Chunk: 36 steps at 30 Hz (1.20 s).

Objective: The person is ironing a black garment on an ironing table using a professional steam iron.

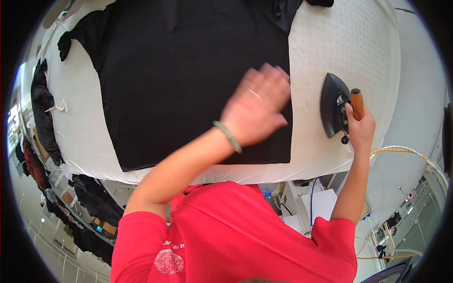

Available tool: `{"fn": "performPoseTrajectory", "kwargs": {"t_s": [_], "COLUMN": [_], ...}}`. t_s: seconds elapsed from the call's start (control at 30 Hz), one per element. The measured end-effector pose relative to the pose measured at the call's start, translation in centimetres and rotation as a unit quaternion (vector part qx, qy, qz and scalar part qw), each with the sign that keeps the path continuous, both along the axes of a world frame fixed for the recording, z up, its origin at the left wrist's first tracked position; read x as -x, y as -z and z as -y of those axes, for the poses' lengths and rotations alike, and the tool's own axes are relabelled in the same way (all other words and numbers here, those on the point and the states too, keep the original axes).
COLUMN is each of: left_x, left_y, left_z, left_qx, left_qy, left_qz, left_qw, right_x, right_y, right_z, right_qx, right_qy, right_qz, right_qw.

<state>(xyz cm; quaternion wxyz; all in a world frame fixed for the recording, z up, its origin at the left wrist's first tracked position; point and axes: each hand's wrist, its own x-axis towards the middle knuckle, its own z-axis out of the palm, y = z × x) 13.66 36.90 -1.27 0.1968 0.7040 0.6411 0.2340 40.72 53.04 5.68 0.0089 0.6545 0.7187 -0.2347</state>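
A black garment [188, 94], a shirt by its sleeves, lies spread flat on a white padded ironing table [311, 52]. My left hand [257, 104] is over the garment close to its right side edge, fingers stretched out and thumb apart, holding nothing. It is blurred by motion, and I cannot tell whether it touches the cloth. To the right of the garment, my right hand [361, 127] grips the wooden handle of a dark iron [334, 106]. The iron is on or just above the white cover, apart from the garment, its tip pointing away from me.
A hose and cord [410, 152] run near my right forearm toward the right side. Dark cloth [45, 118] hangs along the table's left edge. Below the front edge stand white boxes [321, 205]. More dark garments [96, 198] hang at the lower left.
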Motion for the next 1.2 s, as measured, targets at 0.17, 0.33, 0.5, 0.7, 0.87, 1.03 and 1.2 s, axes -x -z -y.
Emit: {"fn": "performPoseTrajectory", "kwargs": {"t_s": [0.17,0.33,0.5,0.7,0.87,1.03,1.2], "left_x": [2.3,-6.0,1.6,5.4,-1.3,-0.6,4.9], "left_y": [2.4,2.8,1.8,3.3,3.4,2.0,2.5], "left_z": [-0.6,-0.1,1.4,0.1,-2.4,-2.4,-2.0], "left_qx": [-0.005,-0.012,-0.047,-0.068,-0.069,-0.051,-0.033], "left_qy": [-0.071,0.131,-0.042,0.065,0.126,0.076,-0.126], "left_qz": [-0.043,0.084,-0.027,-0.071,-0.020,-0.018,-0.166], "left_qw": [0.997,0.988,0.998,0.993,0.989,0.996,0.977], "right_x": [0.9,1.7,1.7,1.0,1.0,0.9,0.9], "right_y": [-0.2,-0.6,-0.5,-0.1,0.0,0.1,0.2], "right_z": [0.0,-0.6,-0.6,-0.7,-0.8,-0.8,-0.7], "right_qx": [0.002,0.031,0.021,0.005,-0.015,-0.021,-0.026], "right_qy": [0.031,0.058,0.058,0.037,0.009,0.014,0.014], "right_qz": [-0.028,-0.006,-0.002,-0.016,0.001,0.002,0.004], "right_qw": [0.999,0.998,0.998,0.999,1.000,1.000,1.000]}}
